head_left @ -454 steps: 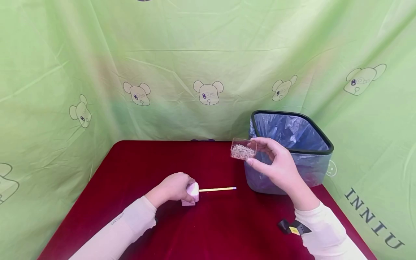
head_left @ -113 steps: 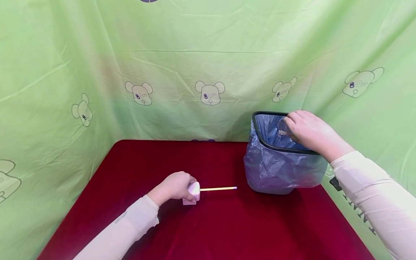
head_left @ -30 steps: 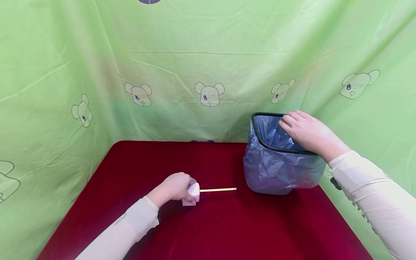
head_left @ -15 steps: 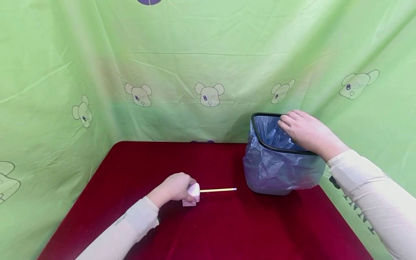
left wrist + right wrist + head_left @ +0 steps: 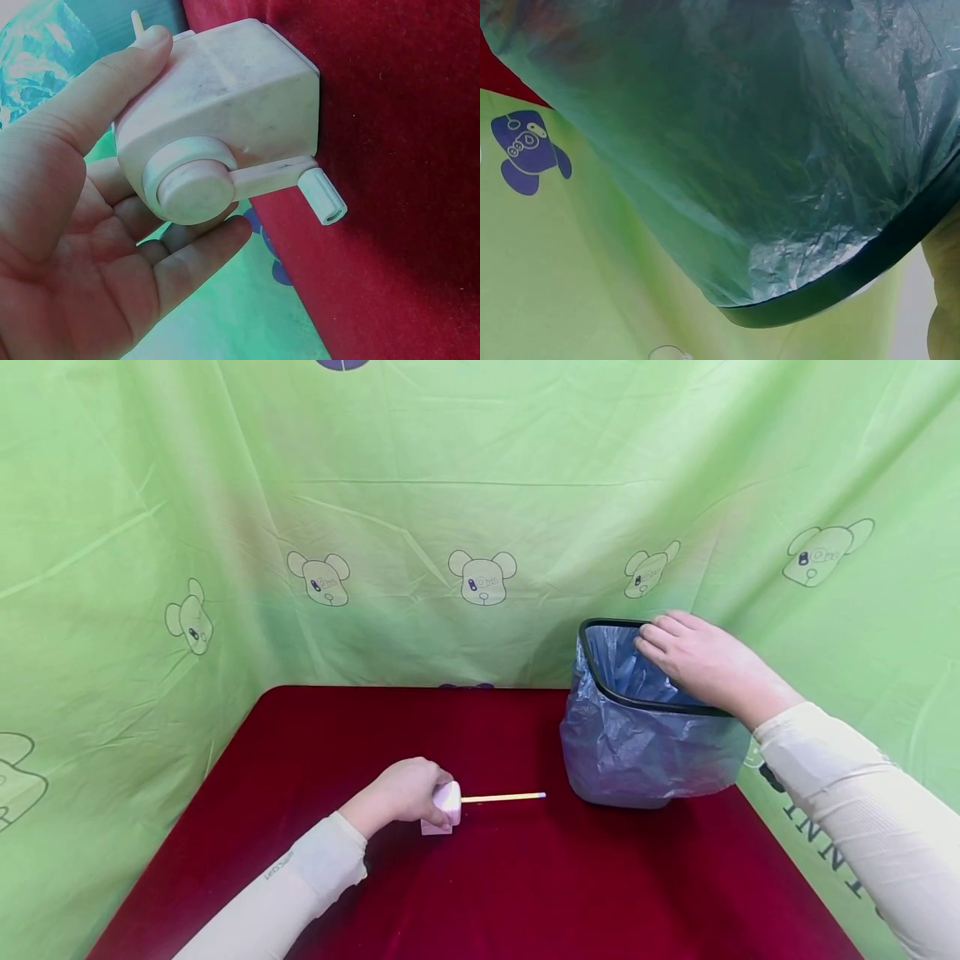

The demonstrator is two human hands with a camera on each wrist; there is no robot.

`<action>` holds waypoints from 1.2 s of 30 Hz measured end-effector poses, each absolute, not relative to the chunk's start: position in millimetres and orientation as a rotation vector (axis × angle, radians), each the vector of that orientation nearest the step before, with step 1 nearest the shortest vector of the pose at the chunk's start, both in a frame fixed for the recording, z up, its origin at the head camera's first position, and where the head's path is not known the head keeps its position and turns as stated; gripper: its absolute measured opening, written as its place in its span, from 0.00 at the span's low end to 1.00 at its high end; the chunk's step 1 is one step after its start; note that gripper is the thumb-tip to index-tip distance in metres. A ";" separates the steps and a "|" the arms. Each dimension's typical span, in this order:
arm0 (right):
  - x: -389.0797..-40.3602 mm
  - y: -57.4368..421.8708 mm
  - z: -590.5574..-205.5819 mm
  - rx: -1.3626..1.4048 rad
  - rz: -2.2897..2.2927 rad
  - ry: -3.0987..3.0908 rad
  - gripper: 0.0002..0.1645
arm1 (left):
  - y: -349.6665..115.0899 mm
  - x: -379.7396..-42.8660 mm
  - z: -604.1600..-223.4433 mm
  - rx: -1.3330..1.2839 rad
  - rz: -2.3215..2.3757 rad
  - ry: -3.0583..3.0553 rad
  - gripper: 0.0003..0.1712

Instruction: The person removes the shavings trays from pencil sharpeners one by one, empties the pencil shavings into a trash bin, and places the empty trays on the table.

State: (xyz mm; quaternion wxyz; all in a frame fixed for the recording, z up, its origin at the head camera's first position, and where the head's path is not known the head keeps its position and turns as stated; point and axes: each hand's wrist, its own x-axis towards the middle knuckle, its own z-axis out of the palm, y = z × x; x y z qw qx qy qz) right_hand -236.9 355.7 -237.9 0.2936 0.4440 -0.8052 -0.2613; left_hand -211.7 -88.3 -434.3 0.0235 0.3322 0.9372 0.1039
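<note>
In the head view my left hand [image 5: 408,789] grips a pale pink hand-crank pencil sharpener [image 5: 448,803] on the table. The left wrist view shows the thumb on the upper side of the sharpener [image 5: 225,82], and its crank handle [image 5: 322,195] sticking out. A yellow pencil [image 5: 502,797] juts from the sharpener toward the right. My right hand [image 5: 708,664] is over the mouth of the lined trash bin [image 5: 645,752], fingers curled down. The clear shavings drawer it held earlier is hidden behind the hand and bin wall.
The bin has a black rim [image 5: 637,702] and a bluish bag; it stands at the right back of the red-covered table [image 5: 360,727]. Green cloth [image 5: 397,527] with bear prints surrounds the table. The right wrist view is mostly filled by the bag [image 5: 727,150].
Since 15 s ago my right hand has moved from beside the bin, drawer of shavings in view, to over the bin. Lately it shifted slightly left. The left hand stayed put.
</note>
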 end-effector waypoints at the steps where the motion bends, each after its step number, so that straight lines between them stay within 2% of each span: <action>1: -237.0 355.4 -237.9 1.186 -0.701 -2.139 0.23 | -88.2 -211.6 -434.3 1.028 0.326 2.900 0.22; 9: -234.0 355.4 -238.4 1.203 -0.731 -2.123 0.21 | -87.1 -210.6 -433.8 1.030 0.320 2.906 0.23; 26: -233.7 353.6 -237.4 1.234 -0.814 -2.105 0.24 | -88.8 -209.5 -432.6 1.009 0.332 2.899 0.21; 36: -231.5 356.0 -237.3 1.276 -0.794 -2.095 0.22 | -87.3 -208.6 -431.8 0.991 0.330 2.895 0.23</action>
